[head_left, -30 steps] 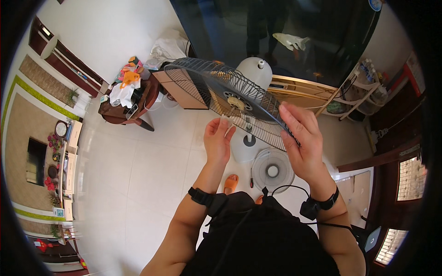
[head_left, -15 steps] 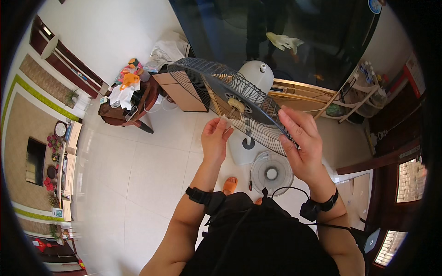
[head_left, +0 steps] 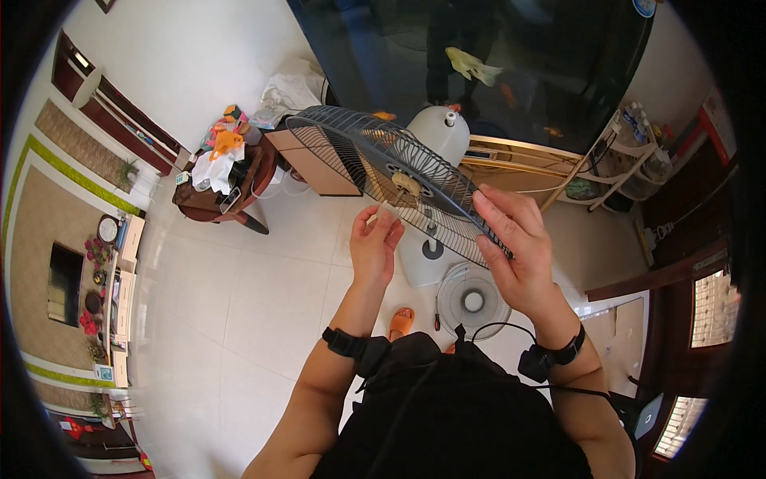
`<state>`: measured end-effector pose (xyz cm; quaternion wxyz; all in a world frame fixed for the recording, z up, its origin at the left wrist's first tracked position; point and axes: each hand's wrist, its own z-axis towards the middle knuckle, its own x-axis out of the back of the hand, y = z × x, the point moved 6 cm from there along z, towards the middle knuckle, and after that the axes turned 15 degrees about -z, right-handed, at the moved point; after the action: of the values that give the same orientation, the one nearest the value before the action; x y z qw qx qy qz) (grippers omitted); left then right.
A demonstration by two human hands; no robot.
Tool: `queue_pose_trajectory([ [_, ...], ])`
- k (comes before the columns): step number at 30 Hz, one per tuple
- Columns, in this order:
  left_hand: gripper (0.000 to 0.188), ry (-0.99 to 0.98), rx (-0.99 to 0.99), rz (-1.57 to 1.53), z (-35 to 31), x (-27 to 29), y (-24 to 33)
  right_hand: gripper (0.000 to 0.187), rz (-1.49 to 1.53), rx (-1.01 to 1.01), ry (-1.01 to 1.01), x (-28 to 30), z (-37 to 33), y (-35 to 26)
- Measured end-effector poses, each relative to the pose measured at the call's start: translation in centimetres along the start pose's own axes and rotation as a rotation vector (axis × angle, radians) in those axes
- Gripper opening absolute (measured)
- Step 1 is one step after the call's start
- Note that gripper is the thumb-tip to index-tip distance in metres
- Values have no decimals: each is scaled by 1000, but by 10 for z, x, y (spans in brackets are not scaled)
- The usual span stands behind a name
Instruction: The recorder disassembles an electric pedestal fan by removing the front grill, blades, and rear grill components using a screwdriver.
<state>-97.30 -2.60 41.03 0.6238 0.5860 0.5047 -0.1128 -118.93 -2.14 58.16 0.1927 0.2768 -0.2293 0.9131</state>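
A round wire fan guard [head_left: 359, 156] sits tilted on a white pedestal fan motor [head_left: 437, 132]. My right hand [head_left: 511, 247] grips the guard's near right rim. My left hand [head_left: 375, 243] is raised under the guard's middle, fingers pinched on something small and pale near the hub [head_left: 405, 184]; what it is I cannot tell. The fan's white round base [head_left: 427, 263] stands on the floor below.
A second wire guard [head_left: 472, 300] lies flat on the tiled floor by my feet, next to an orange slipper [head_left: 401, 322]. A cluttered round wooden table [head_left: 223, 180] stands at left, a wire rack [head_left: 618, 164] at right, a dark glass door behind.
The guard has tilted and shifted slightly left and up in view. My left hand has moved closer to the hub; my right hand keeps its hold on the rim.
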Motion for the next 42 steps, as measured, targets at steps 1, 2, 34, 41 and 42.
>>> queue_pose_trajectory([
  [1, 23, -1, 1, 1, -2, -2, 1, 49, 4, -5, 0, 0, 0, 0],
  [2, 23, 4, 8, -19, -4, -3, 2, 49, 3, -6, 1, 0, 0, 0],
  [34, 33, -161, -162, 343, 2, 0, 17, 26, 784, -718, -364, -164, -79, 31],
  [41, 30, -256, -95, 318, 4, 1, 18, 23, 1510, -1157, -295, -217, -58, 33],
  [42, 30, -281, -83, 323, 4, 0, 18, 23, 1511, -1156, -299, -219, -57, 33],
])
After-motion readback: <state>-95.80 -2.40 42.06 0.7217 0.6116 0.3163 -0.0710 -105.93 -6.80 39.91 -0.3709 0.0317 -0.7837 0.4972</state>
